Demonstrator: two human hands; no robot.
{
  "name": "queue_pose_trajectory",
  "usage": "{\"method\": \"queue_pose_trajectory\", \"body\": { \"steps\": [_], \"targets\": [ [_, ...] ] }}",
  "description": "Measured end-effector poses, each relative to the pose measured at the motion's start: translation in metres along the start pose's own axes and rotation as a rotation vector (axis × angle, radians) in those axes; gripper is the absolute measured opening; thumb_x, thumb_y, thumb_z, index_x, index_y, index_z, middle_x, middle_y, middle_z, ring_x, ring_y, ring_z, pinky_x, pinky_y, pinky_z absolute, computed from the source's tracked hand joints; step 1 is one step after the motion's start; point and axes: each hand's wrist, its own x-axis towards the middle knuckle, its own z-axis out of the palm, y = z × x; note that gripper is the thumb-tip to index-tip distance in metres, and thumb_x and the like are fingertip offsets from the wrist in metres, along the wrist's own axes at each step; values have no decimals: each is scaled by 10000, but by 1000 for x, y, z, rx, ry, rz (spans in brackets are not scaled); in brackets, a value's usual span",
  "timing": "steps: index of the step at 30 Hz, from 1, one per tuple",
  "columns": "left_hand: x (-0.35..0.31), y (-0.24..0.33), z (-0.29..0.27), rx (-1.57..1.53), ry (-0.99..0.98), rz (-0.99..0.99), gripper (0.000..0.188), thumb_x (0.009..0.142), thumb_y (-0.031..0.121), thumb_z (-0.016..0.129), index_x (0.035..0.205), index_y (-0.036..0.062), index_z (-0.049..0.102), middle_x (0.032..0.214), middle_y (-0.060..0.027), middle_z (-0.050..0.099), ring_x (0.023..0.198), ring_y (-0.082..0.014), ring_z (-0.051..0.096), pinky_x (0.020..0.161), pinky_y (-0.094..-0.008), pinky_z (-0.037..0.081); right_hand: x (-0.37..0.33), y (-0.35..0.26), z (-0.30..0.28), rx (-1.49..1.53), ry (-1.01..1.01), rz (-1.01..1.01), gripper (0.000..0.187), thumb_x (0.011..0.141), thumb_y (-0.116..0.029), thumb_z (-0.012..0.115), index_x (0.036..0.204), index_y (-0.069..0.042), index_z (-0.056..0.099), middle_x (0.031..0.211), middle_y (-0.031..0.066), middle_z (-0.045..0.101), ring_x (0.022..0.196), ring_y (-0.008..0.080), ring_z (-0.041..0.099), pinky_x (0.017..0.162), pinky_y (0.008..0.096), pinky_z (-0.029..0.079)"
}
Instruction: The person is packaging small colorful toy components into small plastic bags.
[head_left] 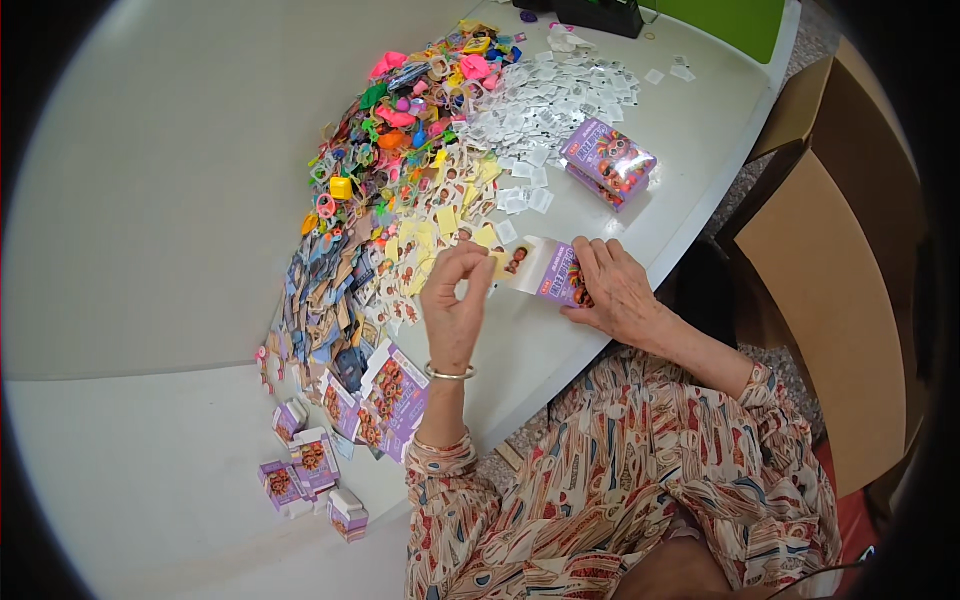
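My right hand (622,290) grips a small purple printed box (562,277), its white end flap open toward the left. At that open end, my left hand (458,295), with a bangle on the wrist, pinches a small pale-yellow picture card (513,262) with a cartoon figure. The card's far edge overlaps the white flap; whether any of it is inside the box I cannot tell. Just beyond my left hand spreads a heap of similar small cards (447,222). Small white square packets (550,105) are piled farther back.
Colourful small plastic toys (400,130) form a big heap at the back left. Folded bluish paper pieces (322,300) lie below it. Flat purple cartons (392,395) and several small boxes (312,458) sit at lower left. Purple boxes (610,160) stand right; a cardboard carton (830,300) stands beside the table.
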Motion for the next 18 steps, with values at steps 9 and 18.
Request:
{"method": "queue_pose_trajectory", "body": {
  "steps": [9,18],
  "targets": [
    [-7,23,13,296,14,184,92,774,-31,654,852,-16,610,930,-119,621,853,-261,598,752,-336,481,-6,6,1,137,70,-37,837,609,-237,837,1238,36,356,1037,174,492,930,340,499,816,396,441],
    [-23,67,33,611,-69,484,144,723,-56,661,839,-2,593,1021,-121,592,921,-294,575,791,-374,459,-9,9,4,338,141,-135,858,603,-146,840,1273,10,328,1140,205,467,1038,378,500,861,406,457]
  ]
}}
